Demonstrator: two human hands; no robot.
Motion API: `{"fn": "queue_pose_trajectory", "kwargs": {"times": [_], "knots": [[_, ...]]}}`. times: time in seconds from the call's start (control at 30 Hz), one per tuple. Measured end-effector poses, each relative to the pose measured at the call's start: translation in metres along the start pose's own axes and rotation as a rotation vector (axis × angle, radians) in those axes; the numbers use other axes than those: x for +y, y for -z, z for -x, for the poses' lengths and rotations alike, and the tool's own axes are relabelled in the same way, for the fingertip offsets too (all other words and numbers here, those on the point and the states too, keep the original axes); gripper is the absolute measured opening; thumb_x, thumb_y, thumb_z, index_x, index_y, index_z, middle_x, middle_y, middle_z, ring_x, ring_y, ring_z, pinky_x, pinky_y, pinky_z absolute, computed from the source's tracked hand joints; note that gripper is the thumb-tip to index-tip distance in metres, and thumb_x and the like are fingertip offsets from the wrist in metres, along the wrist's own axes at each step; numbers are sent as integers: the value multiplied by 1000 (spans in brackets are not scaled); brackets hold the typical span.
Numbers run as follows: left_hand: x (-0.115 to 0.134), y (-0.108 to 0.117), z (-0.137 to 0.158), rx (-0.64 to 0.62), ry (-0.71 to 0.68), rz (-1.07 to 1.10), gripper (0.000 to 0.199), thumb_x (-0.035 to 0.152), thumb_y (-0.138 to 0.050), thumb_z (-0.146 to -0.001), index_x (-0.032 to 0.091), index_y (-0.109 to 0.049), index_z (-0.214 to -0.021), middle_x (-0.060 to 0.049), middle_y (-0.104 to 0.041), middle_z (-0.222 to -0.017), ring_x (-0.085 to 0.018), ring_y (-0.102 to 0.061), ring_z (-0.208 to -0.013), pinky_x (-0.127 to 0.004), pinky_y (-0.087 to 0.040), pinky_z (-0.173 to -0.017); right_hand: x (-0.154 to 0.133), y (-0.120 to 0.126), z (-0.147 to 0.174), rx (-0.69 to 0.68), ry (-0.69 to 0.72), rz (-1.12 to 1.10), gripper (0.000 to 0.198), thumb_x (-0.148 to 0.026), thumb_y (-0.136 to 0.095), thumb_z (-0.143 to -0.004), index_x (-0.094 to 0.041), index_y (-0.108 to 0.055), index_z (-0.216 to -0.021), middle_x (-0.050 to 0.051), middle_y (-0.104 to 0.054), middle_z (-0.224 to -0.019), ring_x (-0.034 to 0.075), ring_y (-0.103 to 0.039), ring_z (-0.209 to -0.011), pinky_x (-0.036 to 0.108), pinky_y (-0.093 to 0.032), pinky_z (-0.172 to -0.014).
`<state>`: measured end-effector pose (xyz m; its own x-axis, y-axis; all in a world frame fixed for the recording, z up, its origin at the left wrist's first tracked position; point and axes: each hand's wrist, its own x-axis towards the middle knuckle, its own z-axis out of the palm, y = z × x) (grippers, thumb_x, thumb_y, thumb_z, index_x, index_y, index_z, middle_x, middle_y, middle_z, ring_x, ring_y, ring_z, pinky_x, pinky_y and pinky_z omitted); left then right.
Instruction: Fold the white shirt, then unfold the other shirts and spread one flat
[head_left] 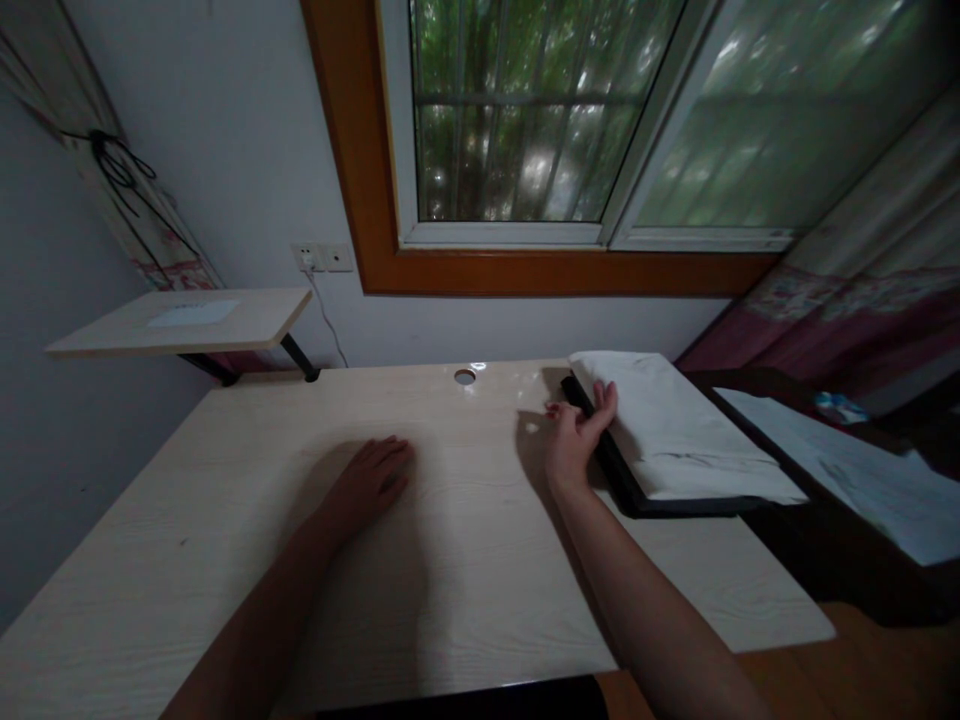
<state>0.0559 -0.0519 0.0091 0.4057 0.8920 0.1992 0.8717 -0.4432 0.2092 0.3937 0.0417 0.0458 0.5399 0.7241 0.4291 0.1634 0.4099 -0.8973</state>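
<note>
My left hand (375,470) rests palm down on the pale wood-grain desk (480,600), fingers stretched out and holding nothing. To its right, my right hand (576,440) is at the left edge of a flat stack. Its fingers are apart, and some of them overlap the side of a white cloth or paper sheet (667,425). That sheet lies over a flat black object (622,485), whose black rim shows along the left and front. What the black object is stays hidden. Whether my fingers press on the sheet I cannot tell.
A raised shelf (187,315) with a paper label stands at the desk's back left. A round cable hole (465,377) is near the back edge. Right of the desk, a large paper sheet (847,470) lies on a dark surface. A window (525,120) is behind.
</note>
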Motion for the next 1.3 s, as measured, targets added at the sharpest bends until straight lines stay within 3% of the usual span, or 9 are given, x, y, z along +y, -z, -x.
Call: {"fn": "queue_pose_trajectory", "kwargs": {"times": [0.2,0.4,0.73,0.9,1.07,1.17,1.3], "knots": [[-1,-1,-1,-7,-9,1,47,41,-39,-102,26,-50,-145,-5,-49,-153,-23,-40,-144,-50,-27,-123,-4,1,-2,-62,-133,-59,80,-33,-42,-91,-42,5,-155,15,-20,-162,12,-67,-76,37,-59,-72],[-1,-2,0,6,-24,18,44,40,-41,-102,26,-54,-142,-5,-49,-152,-24,-41,-144,-52,-27,-122,-12,-1,-4,-9,-174,-141,91,-30,-50,-88,-50,8,-154,9,-13,-165,14,-69,-87,26,-54,-59],[-6,-6,1,59,-59,46,43,36,-46,-101,29,-54,-143,-6,-52,-150,-25,-43,-142,-54,-30,-120,-9,0,-5,-4,-234,-155,86,-36,-47,-90,-47,7,-156,8,-20,-161,17,-68,-99,29,-54,-65],[-4,-4,0,77,-55,54,42,36,-48,-100,28,-56,-141,-6,-53,-149,-25,-45,-141,-54,-32,-120,-8,3,-4,-18,-151,-122,81,-34,-46,-91,-47,1,-156,9,-10,-164,17,-68,-98,32,-55,-70],[-4,-5,0,55,-54,45,42,36,-47,-100,27,-55,-141,-6,-52,-150,-25,-44,-142,-55,-31,-120,-5,4,-2,-48,-68,-124,77,-32,-45,-92,-45,-6,-157,11,-9,-165,17,-68,-98,32,-54,-72],[-4,-6,0,52,-50,42,43,36,-46,-101,27,-54,-142,-6,-52,-150,-25,-43,-142,-55,-31,-120,-5,1,4,-90,-33,-137,72,-32,-46,-93,-41,-14,-157,12,-16,-165,17,-69,-99,32,-54,-75],[-2,-6,0,60,-46,41,45,35,-47,-100,27,-51,-144,-7,-52,-150,-26,-44,-141,-55,-31,-120,-8,-5,19,-226,-28,-212,65,-32,-52,-93,-36,-28,-153,12,-39,-156,19,-70,-100,34,-54,-79]]}}
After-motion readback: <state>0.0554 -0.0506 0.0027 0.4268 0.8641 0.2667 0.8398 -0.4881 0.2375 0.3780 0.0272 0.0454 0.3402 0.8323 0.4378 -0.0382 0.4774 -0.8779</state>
